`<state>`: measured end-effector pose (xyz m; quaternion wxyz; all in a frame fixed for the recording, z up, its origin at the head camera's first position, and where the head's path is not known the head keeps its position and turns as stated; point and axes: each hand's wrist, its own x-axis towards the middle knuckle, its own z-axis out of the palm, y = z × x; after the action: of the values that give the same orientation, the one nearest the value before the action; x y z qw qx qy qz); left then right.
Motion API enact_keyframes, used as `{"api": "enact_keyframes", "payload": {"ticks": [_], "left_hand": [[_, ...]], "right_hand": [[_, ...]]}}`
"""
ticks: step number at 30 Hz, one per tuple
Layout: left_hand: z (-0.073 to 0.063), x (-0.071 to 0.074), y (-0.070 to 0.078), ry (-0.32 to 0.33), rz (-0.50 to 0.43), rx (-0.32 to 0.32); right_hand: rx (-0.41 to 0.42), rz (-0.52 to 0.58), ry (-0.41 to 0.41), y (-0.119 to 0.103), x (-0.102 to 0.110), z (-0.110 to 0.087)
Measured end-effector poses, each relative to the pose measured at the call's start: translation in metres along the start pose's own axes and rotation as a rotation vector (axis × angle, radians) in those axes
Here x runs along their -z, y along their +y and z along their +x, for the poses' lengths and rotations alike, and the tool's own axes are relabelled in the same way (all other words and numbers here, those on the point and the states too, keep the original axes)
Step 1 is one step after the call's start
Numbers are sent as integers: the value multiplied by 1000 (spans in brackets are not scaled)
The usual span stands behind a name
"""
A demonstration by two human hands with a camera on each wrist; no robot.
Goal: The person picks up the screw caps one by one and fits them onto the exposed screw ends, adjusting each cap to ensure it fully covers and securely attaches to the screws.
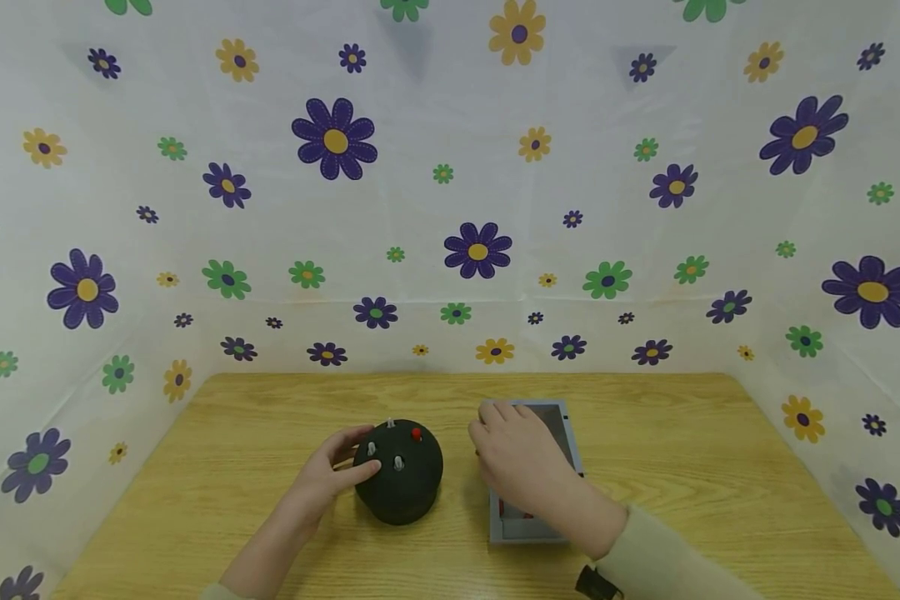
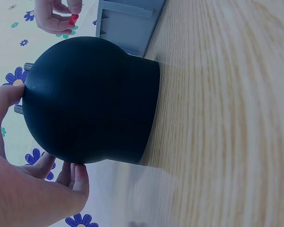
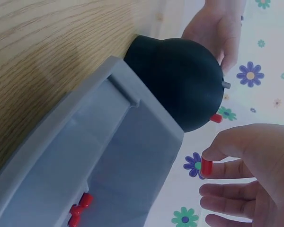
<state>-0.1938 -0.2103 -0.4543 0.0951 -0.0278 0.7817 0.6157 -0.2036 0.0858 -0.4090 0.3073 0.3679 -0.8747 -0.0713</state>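
Observation:
A black dome-shaped body (image 1: 399, 500) stands on the table with several threaded metal studs (image 1: 399, 463) on its top. One stud carries a red cap (image 1: 416, 434). My left hand (image 1: 321, 482) steadies the dome from the left, thumb on top and fingers against its side. Over the grey tray (image 1: 528, 537), right of the dome, is my right hand (image 1: 521, 457). Its thumb and forefinger pinch a small red cap (image 3: 206, 167), clearest in the right wrist view. More red caps (image 3: 85, 200) lie inside the tray.
The wooden table (image 1: 270, 400) carries the dome and the tray side by side, with a narrow gap between them. A flower-printed white sheet (image 1: 420, 217) closes off the back and both sides. A dark strap (image 1: 598, 582) sits by the right sleeve.

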Motion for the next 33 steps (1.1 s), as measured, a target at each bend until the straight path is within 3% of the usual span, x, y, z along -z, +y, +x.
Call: {"api": "enact_keyframes", "payload": {"ticks": [21, 33], "left_hand": [[1, 0, -2, -3, 6, -12], [1, 0, -2, -1, 0, -6]], "right_hand": [[-18, 69, -1, -11, 8, 9], [-12, 53, 29, -19, 12, 13]]}}
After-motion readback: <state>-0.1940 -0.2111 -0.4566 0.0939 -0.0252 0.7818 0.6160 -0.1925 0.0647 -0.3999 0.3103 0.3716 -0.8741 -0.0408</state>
